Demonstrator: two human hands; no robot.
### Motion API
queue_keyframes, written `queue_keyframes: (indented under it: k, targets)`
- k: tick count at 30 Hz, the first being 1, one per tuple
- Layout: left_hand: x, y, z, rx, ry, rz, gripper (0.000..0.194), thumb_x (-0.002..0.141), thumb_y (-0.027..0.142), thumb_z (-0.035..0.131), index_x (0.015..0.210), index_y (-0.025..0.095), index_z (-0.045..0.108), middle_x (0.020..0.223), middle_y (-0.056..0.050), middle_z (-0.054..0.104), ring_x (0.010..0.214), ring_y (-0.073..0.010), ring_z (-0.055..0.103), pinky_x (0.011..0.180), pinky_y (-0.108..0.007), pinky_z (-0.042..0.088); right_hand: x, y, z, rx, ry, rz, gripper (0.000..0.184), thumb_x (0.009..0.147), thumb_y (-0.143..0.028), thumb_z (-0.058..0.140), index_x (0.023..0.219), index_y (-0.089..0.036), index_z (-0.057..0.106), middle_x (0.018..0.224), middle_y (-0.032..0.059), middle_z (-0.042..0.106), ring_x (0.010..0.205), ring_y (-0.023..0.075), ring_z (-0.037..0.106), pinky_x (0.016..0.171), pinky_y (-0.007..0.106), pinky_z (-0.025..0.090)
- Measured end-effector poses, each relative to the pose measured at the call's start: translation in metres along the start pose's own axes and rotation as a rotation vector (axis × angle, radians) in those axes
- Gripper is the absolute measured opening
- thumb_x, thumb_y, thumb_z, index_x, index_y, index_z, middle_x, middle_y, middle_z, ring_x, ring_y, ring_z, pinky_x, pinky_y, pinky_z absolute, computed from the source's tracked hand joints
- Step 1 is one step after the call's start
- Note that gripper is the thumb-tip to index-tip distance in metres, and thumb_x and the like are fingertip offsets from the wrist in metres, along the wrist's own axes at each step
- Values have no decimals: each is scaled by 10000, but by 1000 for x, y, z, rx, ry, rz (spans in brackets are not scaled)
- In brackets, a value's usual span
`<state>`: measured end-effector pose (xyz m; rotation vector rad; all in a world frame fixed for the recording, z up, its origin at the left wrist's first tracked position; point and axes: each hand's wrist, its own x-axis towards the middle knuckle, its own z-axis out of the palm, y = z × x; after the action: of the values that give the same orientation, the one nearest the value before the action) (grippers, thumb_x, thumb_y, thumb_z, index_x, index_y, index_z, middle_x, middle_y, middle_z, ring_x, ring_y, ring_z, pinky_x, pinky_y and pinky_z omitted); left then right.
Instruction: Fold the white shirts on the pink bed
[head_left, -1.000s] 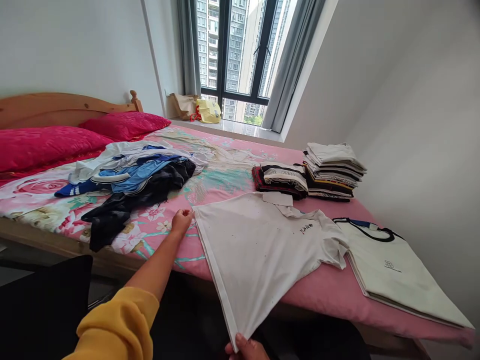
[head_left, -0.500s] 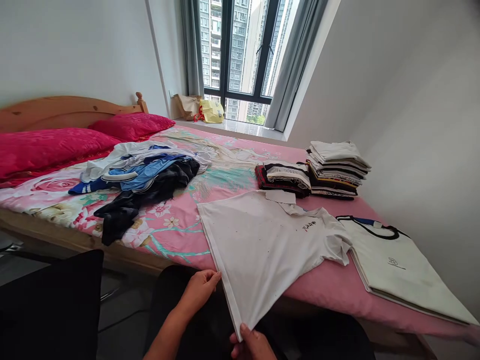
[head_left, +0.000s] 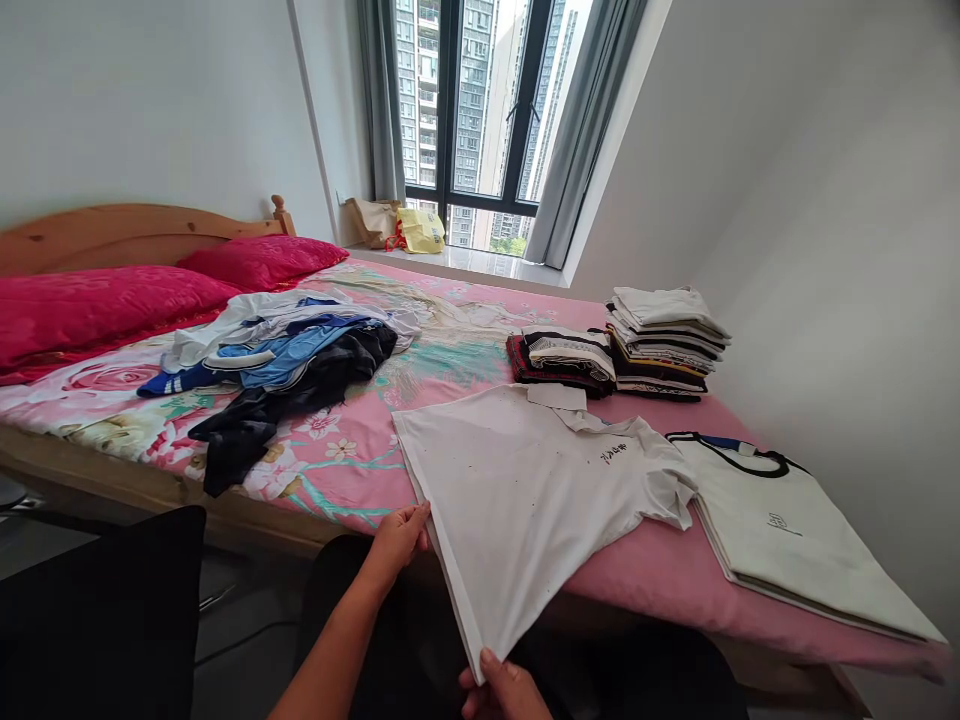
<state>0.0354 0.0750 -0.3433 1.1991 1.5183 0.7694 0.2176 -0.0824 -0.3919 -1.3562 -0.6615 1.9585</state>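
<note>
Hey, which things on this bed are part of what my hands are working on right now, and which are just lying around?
In hand:
white polo shirt, hem edge held by left hand and corner by right hand

Lying about:
loose clothes pile
folded stacks
flat white tee with black collar
pink pillows
bags on windowsill

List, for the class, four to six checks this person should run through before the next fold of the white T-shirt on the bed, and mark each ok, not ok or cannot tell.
1. Left hand grips the hem edge of the white T-shirt: ok.
2. Right hand pinches the lower corner: ok.
3. Shirt body lies flat on the bed: ok.
4. Far sleeve smoothed out: not ok, it is rumpled.
5. Shirt fully on the mattress: not ok, the near corner hangs off the edge.
6. Loose clothes pile is apart from the shirt: ok.
</note>
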Motion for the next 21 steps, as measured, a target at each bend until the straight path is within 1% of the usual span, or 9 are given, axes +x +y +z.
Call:
queue_keyframes:
  k: [2, 4, 9, 12, 15, 17, 19, 21]
  targets:
    - [8, 6, -7, 65, 25, 1, 511, 707, 678, 399, 489, 216, 408, 388, 17, 464, 304, -94, 328, 363, -253, 212, 1, 2, -1, -7, 1, -13, 694, 624, -759, 554, 791, -91, 638, 573, 47, 591, 451, 88, 512, 469, 198, 353]
    - [16, 10, -11, 130, 42, -1, 477, 717, 629, 450, 495, 207, 438, 405, 7, 509, 318, -103, 373, 374, -250, 238, 2, 3, -1, -14, 0, -12, 693, 633, -759, 541, 800, -93, 636, 584, 50, 594, 459, 90, 514, 477, 202, 361]
    - [27, 14, -13, 239, 57, 7, 363, 695, 493, 564, 507, 191, 489, 407, 8, 530, 392, -122, 455, 427, -233, 289, 4, 4, -3, -37, -21, 14, 660, 651, -753, 532, 802, -119, 639, 610, 49, 605, 466, 96, 521, 478, 208, 364]
    - [25, 13, -13, 251, 72, 9, 327, 720, 426, 540, 506, 190, 466, 423, 18, 516, 412, -109, 453, 439, -221, 296, 5, 6, -3, -32, -11, 7, 681, 636, -772, 525, 802, -122, 643, 615, 49, 606, 465, 96, 524, 484, 211, 365]
    - [19, 9, -15, 240, 68, -17, 320, 776, 421, 448, 544, 203, 416, 429, 40, 482, 358, -93, 392, 399, -222, 271, 5, 8, -3, -6, -7, -3, 704, 620, -781, 527, 811, -113, 641, 603, 45, 598, 454, 90, 520, 489, 211, 363]
    - [15, 6, -18, 252, 64, -36, 321, 794, 433, 416, 561, 213, 399, 412, 46, 462, 318, -97, 359, 371, -231, 250, 4, 8, -2, 2, -16, 4, 708, 614, -779, 532, 810, -107, 638, 594, 42, 592, 449, 87, 517, 485, 208, 354]
    - [13, 7, -20, 286, 78, -31, 317, 789, 434, 439, 565, 210, 420, 420, 32, 482, 335, -113, 403, 383, -239, 278, 4, 8, -2, -2, -18, 10, 711, 613, -779, 528, 813, -105, 635, 593, 44, 591, 449, 86, 514, 479, 206, 345]
    - [9, 12, -20, 328, 131, -4, 274, 769, 426, 498, 615, 199, 488, 520, 1, 563, 456, -144, 519, 457, -249, 353, 5, 7, -2, -13, -13, 1, 727, 604, -790, 522, 817, -104, 632, 590, 47, 591, 449, 90, 511, 472, 206, 337]
